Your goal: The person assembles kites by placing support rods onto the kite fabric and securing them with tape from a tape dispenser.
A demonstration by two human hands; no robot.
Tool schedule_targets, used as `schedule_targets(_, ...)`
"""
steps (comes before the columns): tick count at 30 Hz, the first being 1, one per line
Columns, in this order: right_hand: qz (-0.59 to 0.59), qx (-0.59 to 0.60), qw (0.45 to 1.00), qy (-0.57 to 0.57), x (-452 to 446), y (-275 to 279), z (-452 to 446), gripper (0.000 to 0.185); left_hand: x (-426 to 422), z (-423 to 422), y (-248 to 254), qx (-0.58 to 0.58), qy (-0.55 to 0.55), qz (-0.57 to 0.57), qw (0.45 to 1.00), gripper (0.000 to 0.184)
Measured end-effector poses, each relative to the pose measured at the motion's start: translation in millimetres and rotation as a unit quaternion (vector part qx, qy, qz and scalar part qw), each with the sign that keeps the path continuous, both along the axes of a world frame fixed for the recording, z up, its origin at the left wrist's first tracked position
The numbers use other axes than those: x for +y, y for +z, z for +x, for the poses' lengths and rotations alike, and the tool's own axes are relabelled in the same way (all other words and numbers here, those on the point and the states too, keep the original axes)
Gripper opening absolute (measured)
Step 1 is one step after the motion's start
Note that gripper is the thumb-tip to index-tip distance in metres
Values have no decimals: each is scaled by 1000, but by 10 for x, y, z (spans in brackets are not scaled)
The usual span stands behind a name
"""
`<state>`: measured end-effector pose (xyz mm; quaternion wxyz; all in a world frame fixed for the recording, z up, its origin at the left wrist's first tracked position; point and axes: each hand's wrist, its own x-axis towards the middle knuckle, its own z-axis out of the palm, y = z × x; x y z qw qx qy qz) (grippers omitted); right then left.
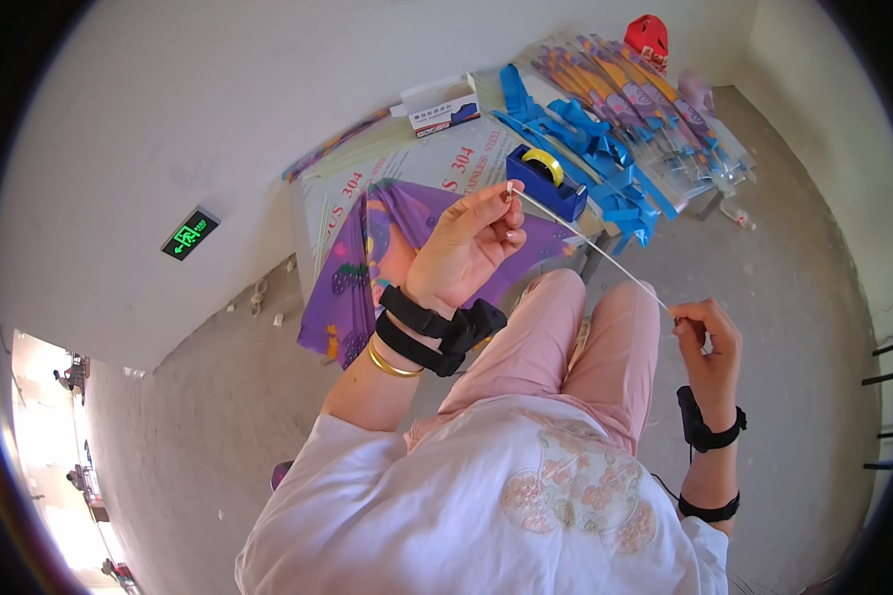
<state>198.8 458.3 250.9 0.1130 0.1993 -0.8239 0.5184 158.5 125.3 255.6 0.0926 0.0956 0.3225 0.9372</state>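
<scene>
Okay, left hand [466,238] near blue dispenser [548,197] and right hand [712,344] both pinch white cord [606,250]. Dispenser holds yellow tape [542,156]; white box [446,111] sits behind-left of it, contents unclear.

Well left of the left hand [466,243], a green sign [190,233] with a running figure and an arrow is fixed to the pale wall [119,129]. Beyond that hand lies a printed white box [445,107]. A red bag-like item [647,42] sits far ahead of the right hand [709,337], with grey floor [804,377] to that hand's right.
</scene>
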Motion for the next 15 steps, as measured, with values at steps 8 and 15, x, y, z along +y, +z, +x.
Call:
schedule_targets(8, -18, -19, 1000, 13, 59, -32, 52, 16, 13, 77, 45, 1, -28, 3, 1000, 26)
schedule_targets(15, -63, -87, 993, 40, 121, -71, 78, 19, 6, 124, 76, 12, -15, -37, 999, 23)
